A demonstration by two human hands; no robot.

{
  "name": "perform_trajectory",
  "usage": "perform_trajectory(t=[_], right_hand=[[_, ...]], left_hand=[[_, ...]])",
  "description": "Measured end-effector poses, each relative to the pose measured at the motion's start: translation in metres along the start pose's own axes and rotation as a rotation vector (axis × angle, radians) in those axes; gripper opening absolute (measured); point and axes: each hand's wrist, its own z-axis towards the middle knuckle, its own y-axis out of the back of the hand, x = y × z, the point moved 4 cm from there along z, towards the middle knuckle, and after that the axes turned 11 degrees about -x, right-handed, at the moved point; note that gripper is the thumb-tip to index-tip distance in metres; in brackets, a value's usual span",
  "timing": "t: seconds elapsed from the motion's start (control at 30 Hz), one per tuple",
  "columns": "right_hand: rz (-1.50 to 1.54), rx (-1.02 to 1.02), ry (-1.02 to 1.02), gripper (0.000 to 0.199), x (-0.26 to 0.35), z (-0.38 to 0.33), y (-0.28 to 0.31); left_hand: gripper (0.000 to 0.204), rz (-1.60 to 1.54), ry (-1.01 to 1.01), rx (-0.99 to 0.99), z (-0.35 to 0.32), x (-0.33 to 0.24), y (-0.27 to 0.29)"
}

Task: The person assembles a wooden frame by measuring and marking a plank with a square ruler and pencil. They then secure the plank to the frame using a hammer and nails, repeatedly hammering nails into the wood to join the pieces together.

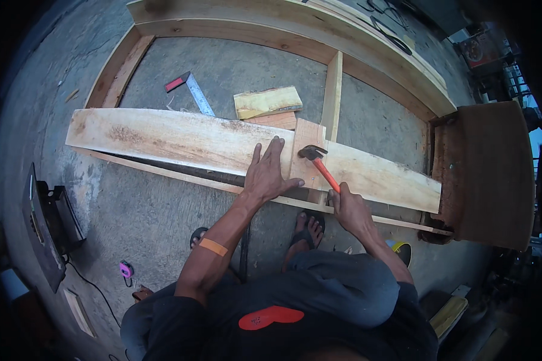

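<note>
My right hand (352, 207) is closed around the orange handle of a claw hammer (325, 171). The hammer's dark head rests on or just above a short wooden piece (308, 133) that lies across a long pale plank (186, 135). My left hand (266, 171) presses on the plank left of that piece, fingers stretched out and thumb toward the piece. The plank lies over the near side of a large wooden frame (241, 30). No nail can be made out under the hammer.
Inside the frame lie a try square (197, 93) with a red handle and a wood offcut (268, 102). A crosspiece (332, 90) divides the frame. A brown block-like object (494, 174) stands at its right end. On the floor at left are a pink tape measure (126, 269) and a black table-like tool (48, 228).
</note>
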Motion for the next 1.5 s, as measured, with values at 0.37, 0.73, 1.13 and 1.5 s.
perform_trajectory(t=[0.37,0.73,1.13,1.5], right_hand=[[0.097,0.031,-0.121,0.035,-0.007,0.001,-0.016],[0.211,-0.121,-0.315,0.04,-0.04,-0.021,-0.05],[0.764,-0.578,-0.648,0.036,-0.07,-0.137,-0.022],[0.607,-0.462,-0.55,0.045,-0.063,-0.091,-0.001]], left_hand=[[0.122,-0.032,0.03,0.014,-0.01,0.006,0.005],[0.128,0.162,-0.141,0.027,-0.011,0.002,0.006],[0.055,0.237,-0.293,0.298,0.055,-0.027,0.08],[0.052,-0.197,-0.099,0.67,0.153,0.027,0.059]])
